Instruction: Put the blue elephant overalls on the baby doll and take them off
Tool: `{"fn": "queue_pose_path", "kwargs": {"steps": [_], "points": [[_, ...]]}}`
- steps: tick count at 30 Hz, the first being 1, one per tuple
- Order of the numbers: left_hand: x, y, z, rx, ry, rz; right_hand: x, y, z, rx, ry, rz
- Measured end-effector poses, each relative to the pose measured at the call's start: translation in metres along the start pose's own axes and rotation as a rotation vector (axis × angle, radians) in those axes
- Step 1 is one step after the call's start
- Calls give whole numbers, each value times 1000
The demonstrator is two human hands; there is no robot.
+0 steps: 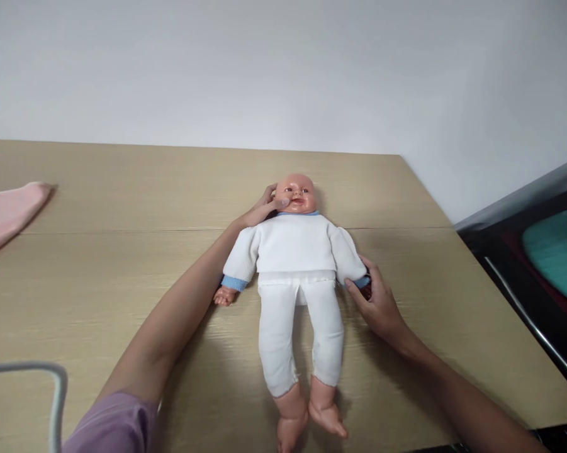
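A baby doll [296,245] lies face up on the wooden table, its head toward the wall and its bare feet toward me. It wears a white top with blue collar and cuffs, and white trousers [277,327]. My left hand [265,207] holds the side of the doll's head, with the thumb on its cheek near the mouth. My right hand [375,299] is closed around the doll's cuff and hand on the right side; that small hand is mostly hidden. The doll's other arm rests on the table, its hand [225,296] showing below the blue cuff.
A pink cloth [12,214] lies on the table [123,264] at the far left. A grey bent tube [59,390] stands at the lower left. Beyond the table's right edge is a dark object with a teal item [554,251]. A white wall [264,75] rises behind.
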State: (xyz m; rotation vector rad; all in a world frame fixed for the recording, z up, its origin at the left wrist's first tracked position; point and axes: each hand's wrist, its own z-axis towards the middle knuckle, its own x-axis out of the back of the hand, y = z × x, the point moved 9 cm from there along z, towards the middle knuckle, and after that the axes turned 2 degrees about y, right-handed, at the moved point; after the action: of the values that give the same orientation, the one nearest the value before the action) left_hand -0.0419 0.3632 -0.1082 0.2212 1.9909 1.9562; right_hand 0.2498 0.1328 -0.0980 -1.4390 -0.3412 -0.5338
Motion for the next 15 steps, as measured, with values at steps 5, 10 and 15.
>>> {"fn": "queue_pose_path", "kwargs": {"steps": [5, 10, 15], "points": [[-2, 3, -1, -34, -4, 7, 2, 0, 1, 22, 3, -18], [-2, 4, -2, -48, -7, 22, 5, -5, 3, 106, 28, -103], [-1, 7, 0, -61, -13, 41, 7, -10, 4, 167, 47, -159]]}}
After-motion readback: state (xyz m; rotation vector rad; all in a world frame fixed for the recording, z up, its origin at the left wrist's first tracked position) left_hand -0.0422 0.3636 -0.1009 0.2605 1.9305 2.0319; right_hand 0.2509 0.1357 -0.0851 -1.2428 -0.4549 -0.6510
